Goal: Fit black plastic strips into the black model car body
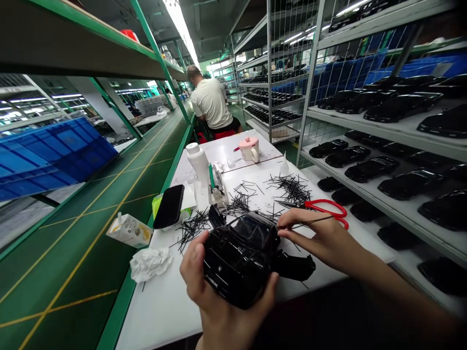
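A glossy black model car [237, 260] with its doors swung out rests in my left hand [226, 306], whose fingers and thumb wrap its end from below. My right hand [314, 238] pinches a thin dark tool, like tweezers [310, 221], with its tip at the car's right side by the open door [294, 266]. Just beyond my right hand lie scissors with red handles [328, 206]. Thin black strips [292, 188] are heaped on the white table [168, 306] behind the car.
Left of the car are a black phone [169, 206], a drink carton [129, 230] and crumpled paper [151, 264]. A white bottle [197, 160] and pink-lidded mug [249, 148] stand farther back. A green conveyor [91, 233] runs left; racks of black cars [372, 167] stand right. A person [213, 102] sits ahead.
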The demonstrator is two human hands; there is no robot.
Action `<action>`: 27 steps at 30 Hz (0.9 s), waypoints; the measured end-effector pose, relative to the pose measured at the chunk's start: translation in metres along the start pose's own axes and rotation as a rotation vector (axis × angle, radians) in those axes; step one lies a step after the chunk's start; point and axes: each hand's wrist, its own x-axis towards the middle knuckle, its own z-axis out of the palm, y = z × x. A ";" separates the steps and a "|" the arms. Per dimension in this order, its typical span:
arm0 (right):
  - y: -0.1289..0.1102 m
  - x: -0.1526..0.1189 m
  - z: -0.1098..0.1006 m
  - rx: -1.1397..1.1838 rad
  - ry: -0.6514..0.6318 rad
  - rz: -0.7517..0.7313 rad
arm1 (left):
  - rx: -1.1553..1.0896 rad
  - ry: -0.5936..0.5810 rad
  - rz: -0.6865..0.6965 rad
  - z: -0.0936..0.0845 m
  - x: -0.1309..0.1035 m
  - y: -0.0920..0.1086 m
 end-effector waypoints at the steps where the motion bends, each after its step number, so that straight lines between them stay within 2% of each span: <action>1: 0.000 0.002 0.000 -0.010 -0.017 0.016 | 0.003 -0.001 0.007 0.000 0.001 -0.001; 4: -0.001 0.007 0.000 -0.034 -0.052 0.048 | 0.034 -0.001 0.047 -0.001 0.003 -0.003; 8: -0.002 0.013 -0.002 -0.037 -0.021 0.053 | 0.094 -0.011 0.087 -0.002 0.006 -0.004; 11: 0.006 0.019 -0.004 0.097 -0.006 0.115 | 0.076 0.014 0.071 0.000 0.006 -0.003; 15: 0.018 0.025 -0.003 0.349 -0.057 0.182 | 0.046 0.032 0.089 0.001 0.006 -0.001; 21: 0.016 0.017 0.004 0.499 -0.107 0.201 | 0.045 0.040 0.042 -0.002 -0.001 -0.008; 27: 0.020 0.001 0.014 0.349 0.040 0.177 | 0.055 0.040 -0.064 -0.008 -0.013 -0.014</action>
